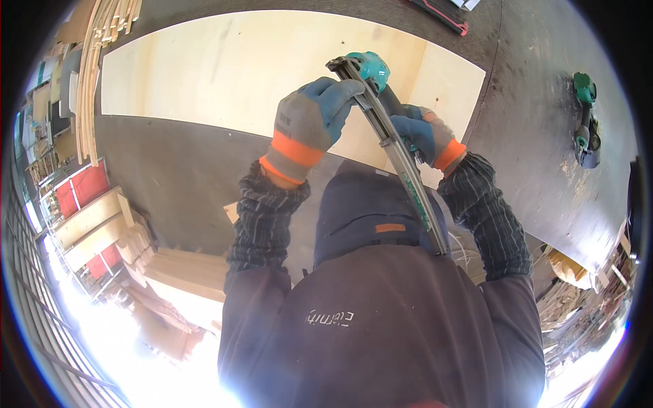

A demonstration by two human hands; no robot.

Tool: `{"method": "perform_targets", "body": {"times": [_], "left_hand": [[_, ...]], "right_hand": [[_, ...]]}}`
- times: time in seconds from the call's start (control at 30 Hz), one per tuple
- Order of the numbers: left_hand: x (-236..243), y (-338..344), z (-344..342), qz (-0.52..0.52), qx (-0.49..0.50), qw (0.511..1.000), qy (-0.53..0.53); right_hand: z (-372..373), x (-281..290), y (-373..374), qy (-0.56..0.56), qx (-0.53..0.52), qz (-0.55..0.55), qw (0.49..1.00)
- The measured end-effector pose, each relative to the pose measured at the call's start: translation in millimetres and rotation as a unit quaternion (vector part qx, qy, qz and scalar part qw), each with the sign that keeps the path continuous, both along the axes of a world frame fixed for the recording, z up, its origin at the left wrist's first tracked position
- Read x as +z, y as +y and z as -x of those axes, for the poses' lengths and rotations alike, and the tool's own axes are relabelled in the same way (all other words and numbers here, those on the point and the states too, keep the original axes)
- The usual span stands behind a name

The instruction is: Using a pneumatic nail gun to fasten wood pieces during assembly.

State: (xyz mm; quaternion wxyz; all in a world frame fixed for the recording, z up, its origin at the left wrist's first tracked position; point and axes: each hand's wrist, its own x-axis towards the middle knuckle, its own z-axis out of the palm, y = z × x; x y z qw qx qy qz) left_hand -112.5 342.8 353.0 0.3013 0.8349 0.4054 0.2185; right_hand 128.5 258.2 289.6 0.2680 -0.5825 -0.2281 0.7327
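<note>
Both my hands wear grey and blue work gloves with orange cuffs. They hold a teal nail gun (371, 68) with a long, narrow metal magazine that slants down toward my body. My left hand (309, 112) has its fingers closed on the magazine near the head of the tool. My right hand (427, 132) is wrapped round the handle on the other side, its fingers partly hidden behind the magazine. Beneath the tool, a pale plywood panel (238, 68) lies flat on the dark worktable (197, 153).
At the right of the table lies a green and black power tool (583, 122). A black and red tool (443, 16) rests at the far edge. Long wood strips (88, 88) are stacked at the left. Lower left are stacked boards (183, 272).
</note>
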Motion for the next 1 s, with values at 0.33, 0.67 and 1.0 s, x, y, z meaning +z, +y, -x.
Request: {"method": "perform_targets", "body": {"times": [0.33, 0.67, 1.0], "left_hand": [[-9.5, -6.4, -0.9, -0.045, -0.054, 0.997, 0.027], [-6.4, -13.1, -6.7, -0.033, -0.038, 0.999, 0.003], [-5.4, -14.4, -5.7, -0.103, -0.054, 0.993, 0.036]], "right_hand": [[-7.8, 0.7, -12.3, -0.008, 0.026, 0.002, 1.0], [-10.4, -3.1, -21.6, -0.012, 0.023, -0.001, 1.0], [-8.2, -5.9, -25.9, -0.005, 0.035, 0.001, 0.999]]}}
